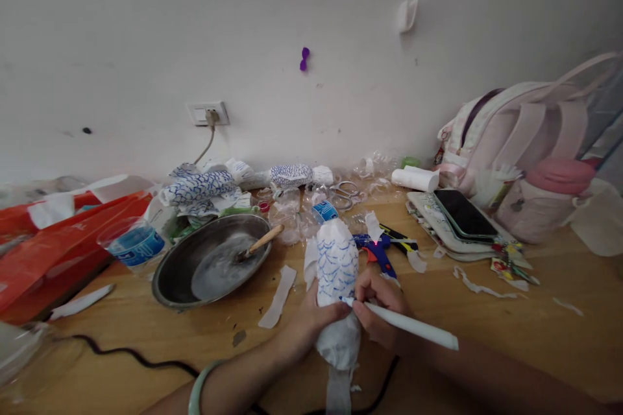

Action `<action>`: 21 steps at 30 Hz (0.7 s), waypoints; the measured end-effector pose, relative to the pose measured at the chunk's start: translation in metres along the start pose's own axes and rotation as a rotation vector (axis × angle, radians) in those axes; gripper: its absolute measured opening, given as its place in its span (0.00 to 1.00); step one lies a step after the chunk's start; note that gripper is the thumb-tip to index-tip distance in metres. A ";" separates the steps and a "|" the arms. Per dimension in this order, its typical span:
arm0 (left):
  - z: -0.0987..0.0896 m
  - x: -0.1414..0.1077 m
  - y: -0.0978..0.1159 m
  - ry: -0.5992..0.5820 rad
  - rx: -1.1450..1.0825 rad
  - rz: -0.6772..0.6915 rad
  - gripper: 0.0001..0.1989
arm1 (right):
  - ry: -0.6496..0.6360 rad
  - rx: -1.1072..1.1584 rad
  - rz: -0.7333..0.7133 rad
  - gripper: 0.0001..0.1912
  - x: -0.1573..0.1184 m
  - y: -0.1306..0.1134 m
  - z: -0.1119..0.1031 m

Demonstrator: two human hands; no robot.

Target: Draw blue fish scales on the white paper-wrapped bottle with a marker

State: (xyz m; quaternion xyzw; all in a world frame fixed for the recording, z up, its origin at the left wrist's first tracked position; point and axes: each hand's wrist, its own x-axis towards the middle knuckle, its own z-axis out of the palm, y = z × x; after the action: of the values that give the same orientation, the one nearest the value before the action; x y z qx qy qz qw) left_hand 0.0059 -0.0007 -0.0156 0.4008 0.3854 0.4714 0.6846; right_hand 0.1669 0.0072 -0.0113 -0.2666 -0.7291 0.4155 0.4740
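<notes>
A white paper-wrapped fish shape (337, 259) stands out in front of me, its upper part covered in blue drawn scales and its lower part plain white. My left hand (321, 311) is wrapped round its lower middle, thumb across the front. In my right hand (382, 308) is a white marker (413, 324) with a blue tip, which touches or nearly touches the paper by my left thumb. Behind my right hand lies a blue glue gun (379, 249). Two more blue-scaled paper fish shapes, one on the left (202, 188) and one in the middle (292, 175), lie near the wall.
A dark metal bowl (165, 279) of whitish liquid holds a wooden-handled brush (265, 238). Scissors (345, 193), a phone (464, 213), a pink backpack (516, 123) and a pink-lidded bottle (545, 201) stand or lie farther back. Orange plastic (111, 227) covers the left. A black cord (141, 358) crosses the front.
</notes>
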 end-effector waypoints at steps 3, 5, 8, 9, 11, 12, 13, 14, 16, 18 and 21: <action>0.000 0.000 0.000 0.004 0.036 -0.003 0.33 | 0.004 -0.029 0.006 0.07 0.001 -0.001 0.001; 0.000 0.000 -0.001 0.003 0.060 -0.010 0.33 | 0.003 -0.032 0.019 0.06 0.002 -0.002 0.001; -0.001 0.001 -0.002 0.017 0.074 -0.005 0.34 | -0.022 -0.063 0.024 0.05 0.004 -0.004 0.000; -0.001 0.002 -0.002 0.020 0.072 -0.006 0.35 | -0.027 -0.078 0.016 0.05 0.004 -0.004 0.000; -0.002 0.001 -0.002 0.021 0.065 -0.009 0.35 | -0.030 -0.093 -0.002 0.05 0.004 -0.004 0.000; -0.002 0.001 -0.002 0.018 0.061 -0.015 0.34 | -0.036 -0.087 -0.004 0.05 0.005 -0.003 -0.001; -0.001 0.000 -0.002 0.015 0.054 -0.023 0.34 | -0.042 -0.073 0.007 0.05 0.005 -0.002 -0.001; -0.001 0.000 -0.001 0.011 0.045 -0.028 0.33 | -0.044 -0.046 0.023 0.06 0.005 -0.001 -0.001; 0.000 -0.001 0.000 0.006 0.029 -0.027 0.31 | -0.034 0.056 0.081 0.07 0.005 0.001 -0.001; 0.001 -0.002 0.001 0.009 0.012 -0.018 0.30 | 0.008 0.205 0.153 0.09 0.006 0.003 -0.002; 0.003 -0.002 0.003 0.034 -0.028 -0.034 0.26 | 0.075 0.349 0.224 0.11 0.010 0.001 -0.002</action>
State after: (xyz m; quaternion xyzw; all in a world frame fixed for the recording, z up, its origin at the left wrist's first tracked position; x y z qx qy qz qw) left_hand 0.0065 -0.0028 -0.0111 0.3765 0.3968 0.4719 0.6914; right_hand 0.1652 0.0162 -0.0073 -0.2751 -0.5938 0.5752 0.4907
